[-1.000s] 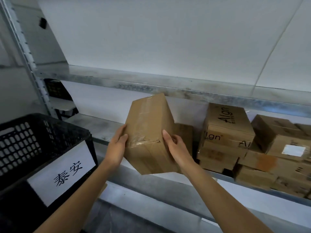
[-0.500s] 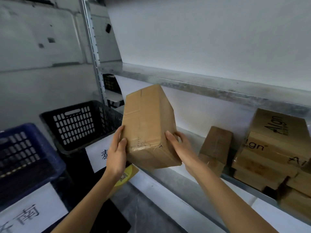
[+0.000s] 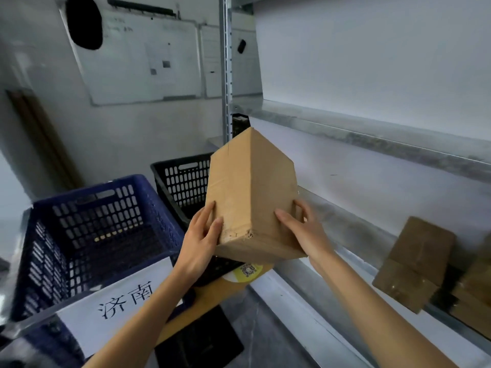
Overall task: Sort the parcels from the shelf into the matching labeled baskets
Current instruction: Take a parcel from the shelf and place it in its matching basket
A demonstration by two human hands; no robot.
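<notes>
- Cardboard parcel (image 3: 249, 192) is up in the air, tipped so one long edge faces the camera, in front of the metal shelf (image 3: 345, 224) and over the black basket (image 3: 183, 176).
- left hand (image 3: 202, 243) grips its lower left side with the thumb on the near face. right hand (image 3: 303, 229) does the same on the lower right, so the hands are apart with the box clamped between them.
- blue basket (image 3: 87, 197) sits lower left with a white label (image 3: 125, 298) reading 济南, black one just behind it.
- more brown boxes (image 3: 414, 264) lie on the shelf at far right, well apart from the held one.
</notes>
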